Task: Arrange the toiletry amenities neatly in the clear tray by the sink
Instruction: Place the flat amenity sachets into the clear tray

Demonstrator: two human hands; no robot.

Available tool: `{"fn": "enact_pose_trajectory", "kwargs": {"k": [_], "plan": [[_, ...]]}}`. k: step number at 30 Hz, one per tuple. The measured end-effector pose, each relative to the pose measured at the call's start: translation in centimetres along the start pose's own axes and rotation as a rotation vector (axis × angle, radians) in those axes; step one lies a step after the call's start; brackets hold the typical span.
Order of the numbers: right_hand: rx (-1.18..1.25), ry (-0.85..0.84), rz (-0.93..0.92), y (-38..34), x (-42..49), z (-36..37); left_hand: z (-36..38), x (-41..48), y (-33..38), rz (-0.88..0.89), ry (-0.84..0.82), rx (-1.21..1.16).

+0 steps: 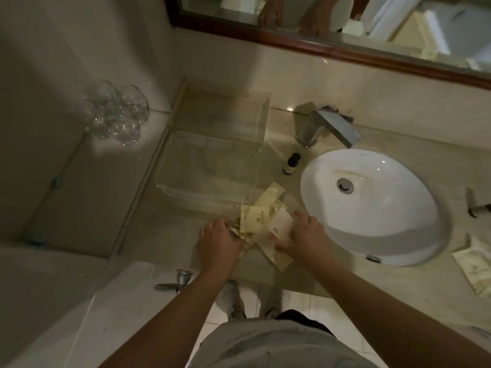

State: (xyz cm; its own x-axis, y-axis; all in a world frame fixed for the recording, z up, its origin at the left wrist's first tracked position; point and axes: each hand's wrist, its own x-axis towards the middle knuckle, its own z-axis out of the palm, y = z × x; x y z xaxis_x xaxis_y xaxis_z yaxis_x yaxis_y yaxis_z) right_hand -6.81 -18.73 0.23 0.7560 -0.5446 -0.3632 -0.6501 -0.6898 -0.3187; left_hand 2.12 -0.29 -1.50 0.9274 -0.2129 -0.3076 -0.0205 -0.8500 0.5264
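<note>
A clear acrylic tray [212, 166] stands on the counter left of the sink, and I see nothing inside it. In front of it lies a loose pile of pale yellow amenity packets [261, 208]. My left hand [219, 241] rests palm down on the pile's left part, fingers curled over packets. My right hand [303, 235] grips a small white boxed item [279, 224] at the pile's right side. A small dark-capped bottle [291, 163] stands upright between the tray and the basin.
A white oval basin [372, 205] fills the counter's right half, with a chrome tap [326, 128] behind it. Several upturned glasses [117, 112] stand at the back left. Another cream packet [475, 264] lies at the far right. A mirror [345, 17] hangs above.
</note>
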Motion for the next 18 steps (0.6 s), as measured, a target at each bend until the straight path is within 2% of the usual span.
{"fn": "enact_pose_trajectory", "kwargs": {"k": [5,9,13,16,18], "plan": [[-0.013,-0.042,0.052,1.1,0.4,-0.2,0.4,0.0,0.3,0.005,0.010,0.010],[-0.035,0.062,0.091,1.8,1.3,-1.5,0.8,-0.3,1.4,0.048,-0.004,0.007],[-0.011,0.137,-0.204,-0.3,2.2,-2.3,1.5,-0.6,2.4,-0.005,0.019,0.046],[-0.154,0.008,-0.522,-3.0,2.2,-1.9,2.2,-0.8,2.9,-0.087,-0.008,0.041],[-0.206,-0.058,-0.612,-3.9,2.3,-0.8,2.4,-0.9,3.4,-0.102,-0.025,0.027]]}}
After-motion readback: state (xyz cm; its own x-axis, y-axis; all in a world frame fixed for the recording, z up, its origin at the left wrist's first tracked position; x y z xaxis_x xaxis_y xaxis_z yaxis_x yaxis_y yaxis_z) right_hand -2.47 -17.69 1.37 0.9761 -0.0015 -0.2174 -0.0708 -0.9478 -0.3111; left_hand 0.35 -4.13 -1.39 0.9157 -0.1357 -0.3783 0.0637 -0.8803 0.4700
